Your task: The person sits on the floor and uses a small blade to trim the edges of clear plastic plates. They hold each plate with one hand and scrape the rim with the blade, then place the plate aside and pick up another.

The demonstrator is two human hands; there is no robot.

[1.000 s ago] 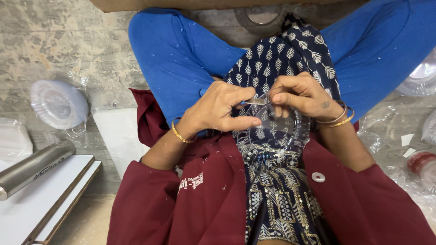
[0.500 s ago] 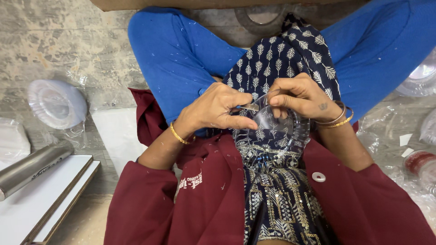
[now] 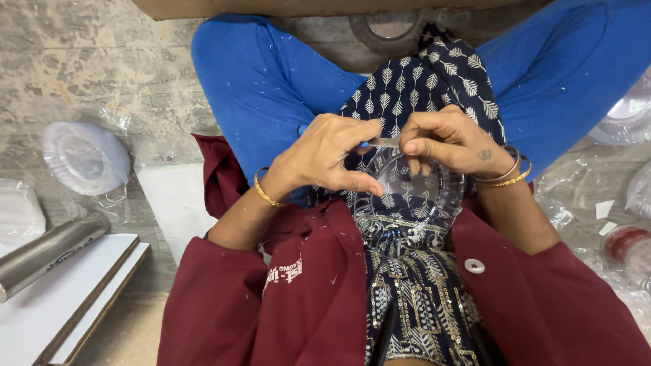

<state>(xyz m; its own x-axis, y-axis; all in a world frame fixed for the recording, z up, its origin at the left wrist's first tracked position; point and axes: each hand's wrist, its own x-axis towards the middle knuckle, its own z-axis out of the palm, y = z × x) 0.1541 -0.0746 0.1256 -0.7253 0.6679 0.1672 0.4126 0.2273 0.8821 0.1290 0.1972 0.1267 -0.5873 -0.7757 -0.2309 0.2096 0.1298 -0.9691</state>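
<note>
A clear plastic plate (image 3: 410, 203) with a ribbed rim is held tilted over my lap, above the dark blue patterned cloth. My left hand (image 3: 319, 161) grips the plate's left edge, thumb on the rim and fingers curled over the top. My right hand (image 3: 451, 142) pinches one end of a thin metal blade (image 3: 384, 142) at the plate's upper edge. The blade's blue end lies against my left fingertips. Both wrists wear thin gold bangles.
On the floor to the left lie a bagged stack of clear plates (image 3: 85, 157), a metal cylinder (image 3: 47, 251), a white board (image 3: 64, 298) and a white sheet (image 3: 173, 200). More clear plates (image 3: 627, 112) and a red-lidded jar (image 3: 625, 244) are on the right. A tape roll (image 3: 390, 27) lies ahead.
The plate has tipped a little toward me and its face shows more. My left thumb has slid lower on the rim. The blade stays at the top edge.
</note>
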